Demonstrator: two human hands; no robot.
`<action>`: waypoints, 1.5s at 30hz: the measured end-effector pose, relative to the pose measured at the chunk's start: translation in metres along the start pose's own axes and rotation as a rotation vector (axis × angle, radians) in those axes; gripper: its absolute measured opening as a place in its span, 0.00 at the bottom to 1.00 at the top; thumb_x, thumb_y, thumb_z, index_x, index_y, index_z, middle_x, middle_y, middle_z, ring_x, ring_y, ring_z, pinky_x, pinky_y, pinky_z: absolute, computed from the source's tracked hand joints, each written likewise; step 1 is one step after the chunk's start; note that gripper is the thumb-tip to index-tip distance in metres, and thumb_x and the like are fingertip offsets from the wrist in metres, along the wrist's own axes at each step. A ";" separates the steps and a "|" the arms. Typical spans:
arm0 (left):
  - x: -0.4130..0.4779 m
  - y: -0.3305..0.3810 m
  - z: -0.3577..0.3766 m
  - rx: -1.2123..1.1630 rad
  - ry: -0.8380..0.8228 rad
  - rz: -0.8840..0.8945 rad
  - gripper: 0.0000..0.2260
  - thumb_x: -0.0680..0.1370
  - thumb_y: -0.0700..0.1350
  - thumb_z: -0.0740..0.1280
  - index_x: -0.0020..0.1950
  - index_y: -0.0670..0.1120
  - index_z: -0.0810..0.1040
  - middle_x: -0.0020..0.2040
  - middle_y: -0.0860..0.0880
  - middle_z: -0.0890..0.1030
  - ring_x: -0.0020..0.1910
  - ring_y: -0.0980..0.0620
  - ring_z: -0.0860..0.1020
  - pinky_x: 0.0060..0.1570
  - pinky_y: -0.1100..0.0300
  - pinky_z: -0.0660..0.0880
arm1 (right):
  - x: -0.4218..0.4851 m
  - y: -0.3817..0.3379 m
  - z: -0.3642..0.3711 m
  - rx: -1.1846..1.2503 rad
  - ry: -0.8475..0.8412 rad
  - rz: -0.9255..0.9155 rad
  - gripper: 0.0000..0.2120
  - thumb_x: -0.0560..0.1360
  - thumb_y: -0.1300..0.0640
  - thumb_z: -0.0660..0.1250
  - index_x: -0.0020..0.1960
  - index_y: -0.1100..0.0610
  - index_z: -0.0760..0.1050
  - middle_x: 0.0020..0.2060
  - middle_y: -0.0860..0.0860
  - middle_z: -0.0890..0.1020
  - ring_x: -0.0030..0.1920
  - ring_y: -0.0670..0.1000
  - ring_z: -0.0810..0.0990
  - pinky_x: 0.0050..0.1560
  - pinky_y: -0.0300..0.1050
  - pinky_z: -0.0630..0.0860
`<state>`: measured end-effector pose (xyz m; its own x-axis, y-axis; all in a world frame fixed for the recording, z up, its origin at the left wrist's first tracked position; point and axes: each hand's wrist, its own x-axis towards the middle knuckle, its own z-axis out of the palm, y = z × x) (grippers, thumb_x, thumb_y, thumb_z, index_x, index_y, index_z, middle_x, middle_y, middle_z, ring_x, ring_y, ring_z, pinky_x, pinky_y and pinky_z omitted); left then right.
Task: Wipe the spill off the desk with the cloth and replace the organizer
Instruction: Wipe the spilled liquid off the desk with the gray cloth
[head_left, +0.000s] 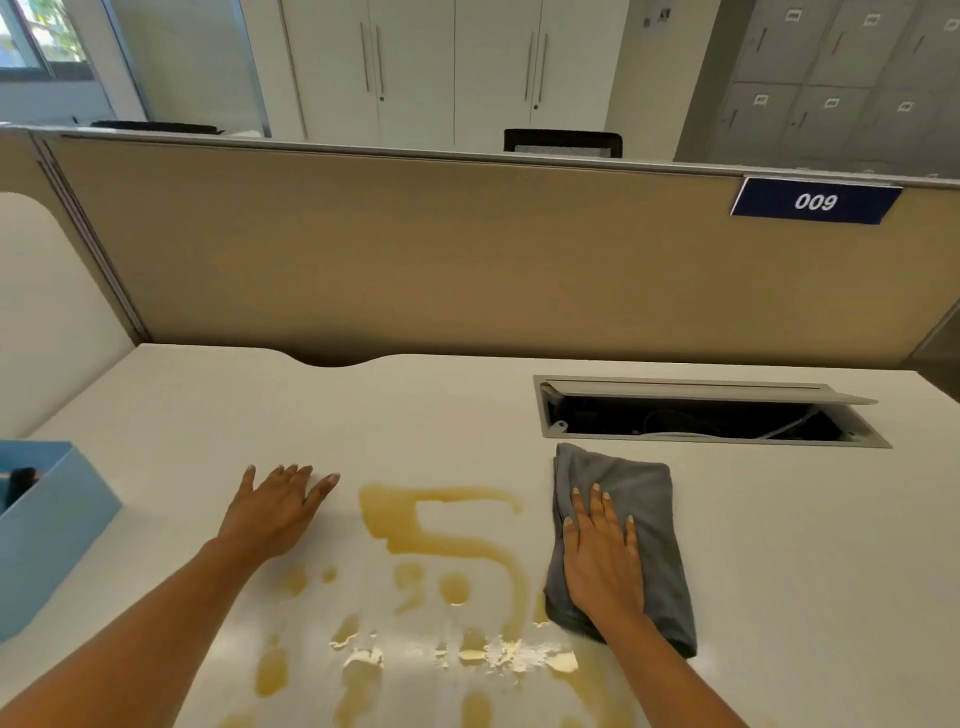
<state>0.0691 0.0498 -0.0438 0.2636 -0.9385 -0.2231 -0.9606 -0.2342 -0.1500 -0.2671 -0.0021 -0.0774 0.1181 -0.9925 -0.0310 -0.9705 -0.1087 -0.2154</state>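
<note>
A light blue rectangular plastic organizer (49, 525) stood at the left edge of the white desk (779, 545), partly out of view, with a dark item inside it. To its right the left hand (275, 512) lay flat on the bare desktop, fingers spread, gripping nothing. Just beside it, a yellowish-brown liquid spill (441, 540) ran in streaks and droplets toward the near edge. At the spill's right edge lay a folded grey cloth (649, 525), with the right hand (602, 556) pressed flat on top, fingers extended rather than closed around it. Beyond the cloth, an open cable hatch (701, 413) sat in the desktop, and a beige partition (415, 249) behind carried a dark blue sign reading 009 (815, 201).
</note>
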 end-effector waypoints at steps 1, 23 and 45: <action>-0.001 -0.004 0.003 -0.002 -0.003 0.009 0.22 0.82 0.44 0.43 0.75 0.52 0.40 0.78 0.45 0.51 0.77 0.46 0.51 0.74 0.44 0.47 | 0.002 -0.007 0.002 0.002 -0.005 -0.014 0.24 0.82 0.51 0.41 0.77 0.53 0.41 0.78 0.52 0.45 0.77 0.49 0.43 0.76 0.50 0.40; 0.005 -0.016 0.019 -0.682 0.067 -0.049 0.23 0.81 0.55 0.48 0.73 0.46 0.62 0.76 0.48 0.60 0.76 0.52 0.56 0.72 0.56 0.55 | 0.030 -0.161 0.041 0.241 -0.165 -0.419 0.22 0.82 0.52 0.43 0.76 0.50 0.50 0.77 0.47 0.51 0.77 0.45 0.46 0.75 0.45 0.37; -0.086 -0.059 0.072 -0.635 0.257 -0.079 0.37 0.70 0.68 0.37 0.75 0.51 0.55 0.76 0.55 0.53 0.77 0.55 0.49 0.75 0.57 0.42 | -0.040 -0.196 0.051 0.246 -0.263 -0.559 0.22 0.82 0.51 0.42 0.76 0.48 0.51 0.77 0.46 0.50 0.77 0.44 0.45 0.74 0.47 0.34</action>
<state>0.1094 0.1622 -0.0856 0.3811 -0.9245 0.0122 -0.8258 -0.3344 0.4540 -0.0705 0.0615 -0.0836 0.6672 -0.7405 -0.0802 -0.6756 -0.5564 -0.4836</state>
